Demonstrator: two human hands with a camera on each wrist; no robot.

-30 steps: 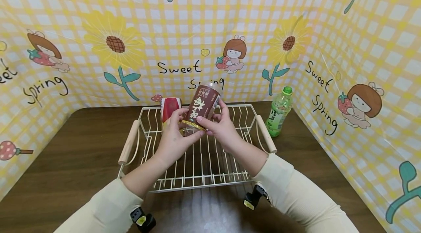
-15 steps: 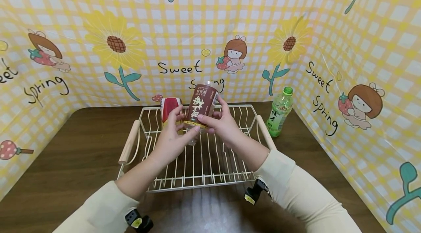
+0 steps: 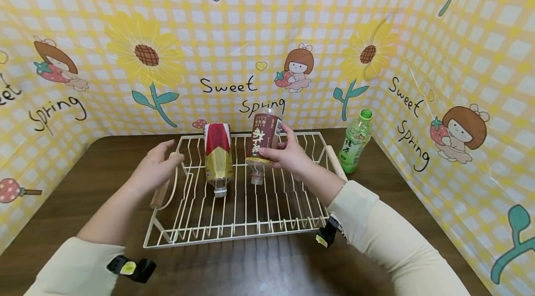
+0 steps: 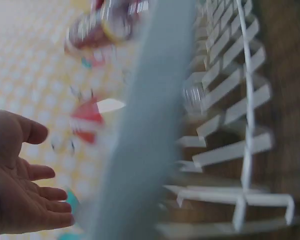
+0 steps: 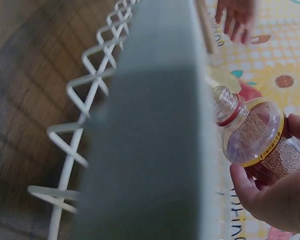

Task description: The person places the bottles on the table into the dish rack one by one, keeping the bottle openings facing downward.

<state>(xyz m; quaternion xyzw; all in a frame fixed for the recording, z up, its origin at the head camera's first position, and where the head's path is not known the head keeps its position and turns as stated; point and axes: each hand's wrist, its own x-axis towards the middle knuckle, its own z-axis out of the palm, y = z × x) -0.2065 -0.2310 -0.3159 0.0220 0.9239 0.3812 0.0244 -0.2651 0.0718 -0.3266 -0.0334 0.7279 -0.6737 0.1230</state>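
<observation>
My right hand (image 3: 292, 154) grips a clear plastic bottle (image 3: 264, 138) with a brown label, its neck pointing down over the rack. In the right wrist view the uncapped, threaded neck of this bottle (image 5: 255, 135) shows, thumb and fingers round its label. Away to the left, my left hand (image 3: 155, 170) holds nothing; its fingers are spread and relaxed near the rack's left handle. A red and gold bottle (image 3: 218, 154) stands neck-down in the white wire rack (image 3: 200, 239), left of the brown-labelled one. In the left wrist view my left hand (image 4: 27, 180) is palm-open.
A green tea bottle (image 3: 355, 142) with a green cap stands upright right of the rack. Wooden handles (image 3: 336, 162) flank the rack on the dark wooden table (image 3: 83, 194). A yellow checked cloth (image 3: 251, 22) surrounds the table at back and sides.
My left hand has let go of the brown-labelled bottle and moved left, uncovering the red and gold bottle. My right hand has shifted the brown-labelled bottle slightly right and turned it more upright, neck down.
</observation>
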